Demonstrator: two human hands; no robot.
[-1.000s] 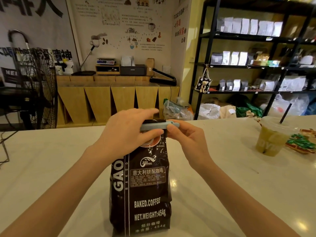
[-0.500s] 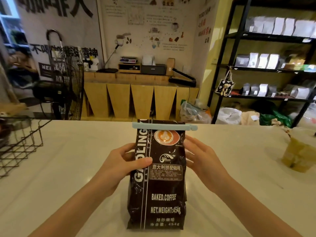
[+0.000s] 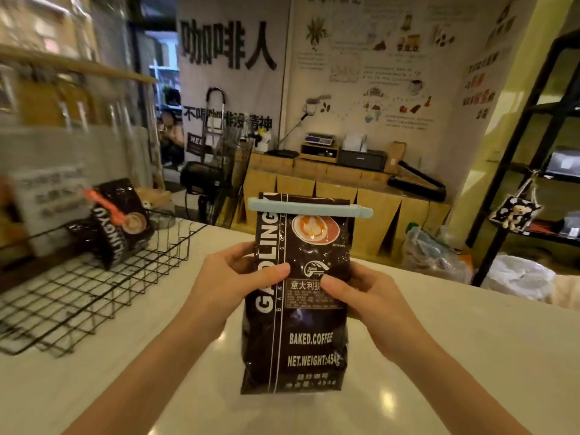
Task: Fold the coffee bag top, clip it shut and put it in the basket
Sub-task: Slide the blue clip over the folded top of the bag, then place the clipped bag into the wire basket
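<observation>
I have both hands clamped on the tall dark foil coffee bag [image 3: 295, 293]: my left hand [image 3: 232, 284] on its left edge, my right hand [image 3: 361, 296] on its right, thumbs pressed on the front. The bag appears lifted just off the pale stone surface [image 3: 455, 356], its folded top pinched by the long pale-blue plastic clip [image 3: 309, 208]. The black wire basket [image 3: 94, 293] sits well left of the bag, already holding another dark bag [image 3: 120, 221]. My worry: the clip snagging a wire and popping off, or the slick foil slipping.
</observation>
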